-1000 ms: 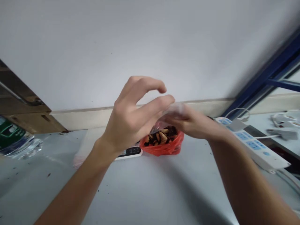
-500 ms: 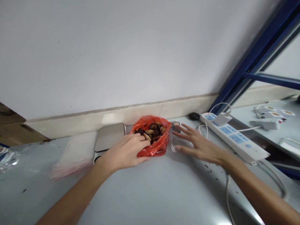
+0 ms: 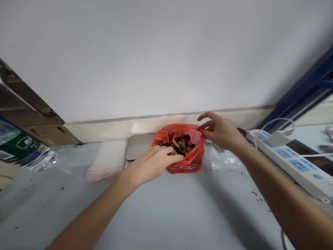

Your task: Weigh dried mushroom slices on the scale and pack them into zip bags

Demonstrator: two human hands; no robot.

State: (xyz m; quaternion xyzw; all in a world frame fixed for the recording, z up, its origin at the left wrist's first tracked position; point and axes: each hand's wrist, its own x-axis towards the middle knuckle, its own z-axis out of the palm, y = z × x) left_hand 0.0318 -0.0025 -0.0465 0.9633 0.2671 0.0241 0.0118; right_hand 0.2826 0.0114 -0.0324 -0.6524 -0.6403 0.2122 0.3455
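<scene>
Red plastic forms the open bag [image 3: 191, 166] on the grey surface [image 3: 161, 211], with dark and tan dried pieces [image 3: 182, 143] inside. The 2 hands are at it. At its near left rim, the left hand [image 3: 153, 162] reaches over the opening, fingers loosely bent; whether they pinch anything, I cannot tell. At its far right rim, the right hand [image 3: 221, 131] touches the plastic with fingers curled, a firm grip impossible to confirm. Left of the bag sit a flat metal plate [image 3: 139, 146] and pink-edged sheets [image 3: 108, 159]; right, clear plastic [image 3: 225, 159] and a power strip [image 3: 293, 158].
</scene>
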